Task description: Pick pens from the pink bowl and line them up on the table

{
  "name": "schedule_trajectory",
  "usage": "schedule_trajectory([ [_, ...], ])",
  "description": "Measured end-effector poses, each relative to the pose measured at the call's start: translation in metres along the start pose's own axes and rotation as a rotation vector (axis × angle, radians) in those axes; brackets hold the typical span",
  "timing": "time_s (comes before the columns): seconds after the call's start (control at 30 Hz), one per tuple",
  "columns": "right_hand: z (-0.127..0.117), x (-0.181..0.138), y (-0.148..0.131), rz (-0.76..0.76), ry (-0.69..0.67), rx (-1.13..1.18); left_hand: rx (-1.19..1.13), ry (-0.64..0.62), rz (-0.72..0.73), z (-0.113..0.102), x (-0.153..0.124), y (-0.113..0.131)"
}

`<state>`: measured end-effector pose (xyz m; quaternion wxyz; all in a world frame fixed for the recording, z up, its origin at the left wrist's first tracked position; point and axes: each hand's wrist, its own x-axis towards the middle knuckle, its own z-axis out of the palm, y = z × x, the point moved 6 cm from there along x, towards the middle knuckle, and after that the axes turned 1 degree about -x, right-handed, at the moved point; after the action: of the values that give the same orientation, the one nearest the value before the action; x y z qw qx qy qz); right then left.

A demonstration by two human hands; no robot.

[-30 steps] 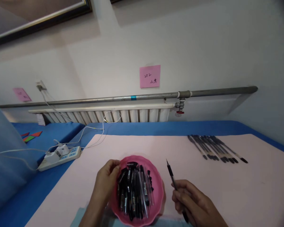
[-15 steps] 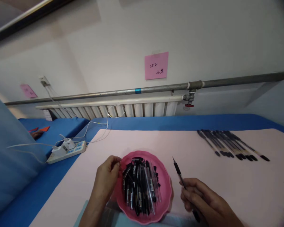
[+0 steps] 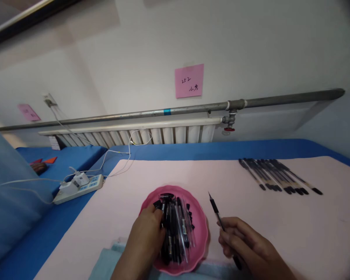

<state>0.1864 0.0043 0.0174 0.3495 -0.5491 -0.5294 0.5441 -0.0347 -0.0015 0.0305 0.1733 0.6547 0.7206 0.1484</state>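
Note:
My right hand [image 3: 245, 243] holds a capless black-gripped pen [image 3: 214, 206] with its metal tip pointing up and away, just right of the pink plate [image 3: 202, 249]. My left hand [image 3: 146, 237] reaches over the plate's left side, its fingers curled down into the pile. Whatever those fingertips grip is hidden. On the plate lie black pen caps, clear pen tubes [image 3: 179, 221] and other black pen parts, heaped together. Several small black plugs [image 3: 189, 216] sit along the right of the heap.
Several assembled pens [image 3: 272, 175] lie side by side at the right on the pale pink sheet [image 3: 221, 175]. A power strip [image 3: 90, 186] with white plugs and cables stands at the left. Light blue cloth [image 3: 105, 260] lies at the near edge. Behind the blue-covered table is a radiator [image 3: 177, 134].
My left hand has moved from the plate's left rim into the pile of pen parts. My right hand still holds the pen in nearly the same pose. The view has shifted slightly.

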Motion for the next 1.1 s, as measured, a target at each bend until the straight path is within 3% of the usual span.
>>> schedule_trajectory([
  [0.4,-0.0004,0.0012,0.0018,0.007,0.001,0.003,0.141,-0.100,-0.098,0.0024,-0.0021,0.0033],
  [0.57,0.0008,0.0010,0.0011,-0.028,0.044,0.010,0.017,-0.028,-0.042,0.0002,-0.0028,0.0056],
  [0.77,0.0019,0.0022,0.0032,-0.042,-0.009,0.019,-0.076,0.085,-0.041,-0.0019,-0.0035,0.0035],
  [1.1,0.0017,0.0019,0.0022,-0.071,-0.019,-0.032,-0.164,0.123,0.025,0.0015,-0.0015,-0.0005],
])
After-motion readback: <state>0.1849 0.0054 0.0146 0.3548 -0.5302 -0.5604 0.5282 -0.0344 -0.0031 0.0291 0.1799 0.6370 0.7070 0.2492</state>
